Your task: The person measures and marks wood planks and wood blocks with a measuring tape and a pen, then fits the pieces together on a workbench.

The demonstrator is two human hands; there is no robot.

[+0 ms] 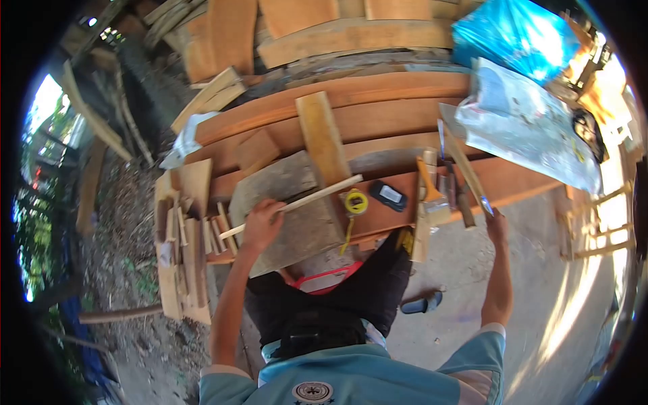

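Observation:
My left hand (pixel 262 224) is closed around a thin pale wooden stick (pixel 320 195), which slants up to the right over a worn grey board (pixel 287 233). Out to the right, my right hand (pixel 497 227) is closed at the bench's front edge, by a shiny metal piece (pixel 487 204) at the near end of a long narrow wooden strip (pixel 466 165). What its fingers hold I cannot make out. Between the hands lie a yellow tape measure (pixel 355 201), its tape partly out, and a black phone-like device (pixel 389 196). An orange-handled brush (pixel 429 183) lies farther right.
Planks form the reddish-brown bench (pixel 405 111). Wood offcuts (pixel 185 250) are stacked at left. A clear plastic sheet (pixel 526 131) and a blue bag (pixel 513 37) lie at back right. A sandal (pixel 422 303) sits on the concrete floor; a red stool (pixel 324 280) shows between my legs.

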